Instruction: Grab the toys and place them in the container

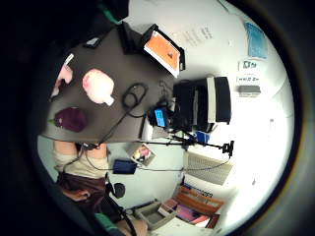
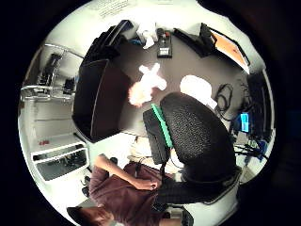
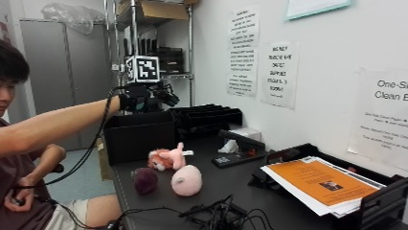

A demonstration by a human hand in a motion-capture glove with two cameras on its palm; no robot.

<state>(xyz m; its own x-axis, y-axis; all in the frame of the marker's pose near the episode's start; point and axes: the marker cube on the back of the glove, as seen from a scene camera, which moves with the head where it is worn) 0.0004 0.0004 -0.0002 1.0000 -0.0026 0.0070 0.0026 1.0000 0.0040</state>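
Three toys lie on the dark table (image 3: pixel 255 196): a pink and orange plush (image 3: pixel 167 158), a purple toy (image 3: pixel 145 179) and a rounded pink toy (image 3: pixel 187 180). The open black container (image 3: pixel 137 134) stands just behind them at the table's left end. My gloved right hand (image 3: pixel 143 98) is raised above the container's far rim, palm down, with nothing seen in it. From the palm, the container (image 2: pixel 96 101), the plush (image 2: pixel 146 84) and the pink toy (image 2: pixel 197 87) lie well below. The other palm view shows the pink toy (image 1: pixel 98 86) and the purple toy (image 1: pixel 71 119).
A tangle of black cables (image 3: pixel 217 215) lies at the table's front. A black tray with orange paper (image 3: pixel 319 182) sits at the right. A black stapler-like device (image 3: pixel 239 154) and stacked black file trays (image 3: pixel 207 117) stand by the wall.
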